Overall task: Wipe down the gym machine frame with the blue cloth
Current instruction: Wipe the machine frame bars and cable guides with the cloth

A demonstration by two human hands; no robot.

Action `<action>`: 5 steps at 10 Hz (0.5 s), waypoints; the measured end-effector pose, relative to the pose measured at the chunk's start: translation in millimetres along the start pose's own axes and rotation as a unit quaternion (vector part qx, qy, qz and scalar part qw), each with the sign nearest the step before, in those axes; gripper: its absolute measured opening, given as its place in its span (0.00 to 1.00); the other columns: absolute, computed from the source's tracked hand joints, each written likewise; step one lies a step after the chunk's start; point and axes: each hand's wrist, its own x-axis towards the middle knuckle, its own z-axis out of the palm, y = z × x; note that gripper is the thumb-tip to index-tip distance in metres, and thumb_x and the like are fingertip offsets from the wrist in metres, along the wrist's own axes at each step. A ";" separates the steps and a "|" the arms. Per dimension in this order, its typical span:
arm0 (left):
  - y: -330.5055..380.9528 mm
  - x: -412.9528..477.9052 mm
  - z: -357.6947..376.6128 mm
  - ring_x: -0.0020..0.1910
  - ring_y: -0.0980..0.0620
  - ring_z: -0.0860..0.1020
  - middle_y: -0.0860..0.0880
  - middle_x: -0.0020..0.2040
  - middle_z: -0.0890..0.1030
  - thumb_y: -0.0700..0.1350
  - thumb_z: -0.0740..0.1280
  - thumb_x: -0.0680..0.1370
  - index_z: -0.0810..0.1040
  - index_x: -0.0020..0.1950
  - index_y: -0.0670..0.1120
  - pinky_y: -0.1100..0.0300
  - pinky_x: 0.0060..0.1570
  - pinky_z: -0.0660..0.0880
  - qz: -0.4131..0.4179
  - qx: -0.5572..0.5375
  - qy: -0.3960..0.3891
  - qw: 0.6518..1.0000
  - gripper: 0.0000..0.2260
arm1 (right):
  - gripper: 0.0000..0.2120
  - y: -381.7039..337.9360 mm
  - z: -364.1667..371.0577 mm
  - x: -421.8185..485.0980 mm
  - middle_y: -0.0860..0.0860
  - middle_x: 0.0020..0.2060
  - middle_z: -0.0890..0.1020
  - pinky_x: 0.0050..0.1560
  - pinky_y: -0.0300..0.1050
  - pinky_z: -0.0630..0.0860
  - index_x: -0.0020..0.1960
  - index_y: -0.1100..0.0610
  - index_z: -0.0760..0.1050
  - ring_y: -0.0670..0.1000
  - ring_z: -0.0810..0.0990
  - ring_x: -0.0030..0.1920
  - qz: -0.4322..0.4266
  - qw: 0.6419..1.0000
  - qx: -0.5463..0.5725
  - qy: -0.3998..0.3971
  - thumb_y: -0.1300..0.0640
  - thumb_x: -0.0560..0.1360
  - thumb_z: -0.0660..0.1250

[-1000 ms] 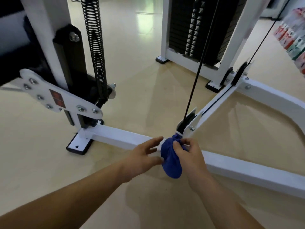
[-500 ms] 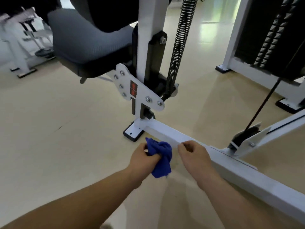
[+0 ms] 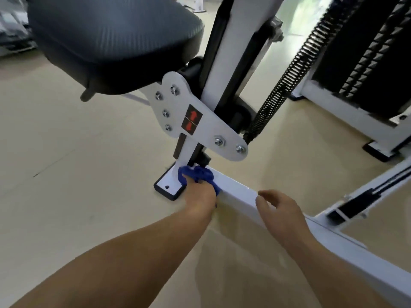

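The white floor beam of the gym machine frame runs from a black-edged foot plate down to the right. My left hand grips the bunched blue cloth and presses it on the beam's end, at the base of the upright post. Most of the cloth is hidden under my fingers. My right hand hovers over the beam further right, fingers loosely curled, holding nothing.
A padded black seat overhangs at the upper left, fixed by a white bolted bracket. A black coil spring slants beside the post. The weight stack and a second white beam with a cable pulley stand at the right.
The cloth passed from my right hand to my left, and my left hand carried it along the beam to the post's base. My right hand let go and now hovers free.
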 end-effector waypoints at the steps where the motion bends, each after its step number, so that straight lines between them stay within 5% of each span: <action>1: -31.4 -22.4 27.9 0.40 0.55 0.75 0.54 0.44 0.74 0.51 0.57 0.85 0.68 0.63 0.58 0.54 0.54 0.74 -0.022 0.017 -0.112 0.993 0.07 | 0.15 4.5 8.3 3.0 0.41 0.61 0.80 0.59 0.47 0.73 0.65 0.45 0.77 0.46 0.77 0.62 0.014 0.995 -0.101 -0.016 0.46 0.79 0.63; 2: -41.2 -34.4 30.1 0.48 0.49 0.77 0.51 0.52 0.75 0.50 0.62 0.84 0.58 0.70 0.67 0.50 0.55 0.74 0.033 0.055 -0.121 0.991 0.20 | 0.13 8.7 15.2 2.4 0.43 0.57 0.79 0.55 0.50 0.75 0.59 0.47 0.77 0.49 0.75 0.61 -0.008 0.975 -0.220 -0.021 0.45 0.80 0.59; 3: -20.5 -0.3 12.8 0.56 0.42 0.78 0.43 0.58 0.76 0.49 0.64 0.82 0.64 0.76 0.44 0.53 0.50 0.71 0.034 0.050 -0.044 0.997 0.24 | 0.14 7.0 14.3 4.9 0.45 0.58 0.78 0.56 0.52 0.75 0.61 0.50 0.77 0.51 0.74 0.61 -0.025 0.960 -0.277 -0.016 0.47 0.81 0.57; 4: -6.2 8.4 2.4 0.58 0.39 0.79 0.39 0.61 0.77 0.50 0.64 0.83 0.63 0.76 0.42 0.53 0.49 0.70 0.024 0.050 -0.020 0.998 0.24 | 0.16 2.7 18.1 4.0 0.44 0.59 0.78 0.55 0.51 0.75 0.63 0.49 0.77 0.51 0.73 0.61 -0.013 0.956 -0.294 -0.012 0.46 0.81 0.57; 5: -18.9 -13.0 5.9 0.57 0.41 0.80 0.41 0.60 0.80 0.47 0.63 0.83 0.68 0.73 0.44 0.53 0.50 0.73 0.033 0.082 -0.101 0.991 0.19 | 0.16 0.2 24.8 0.9 0.45 0.60 0.77 0.56 0.51 0.75 0.62 0.50 0.77 0.51 0.73 0.62 -0.011 0.956 -0.294 -0.013 0.44 0.80 0.58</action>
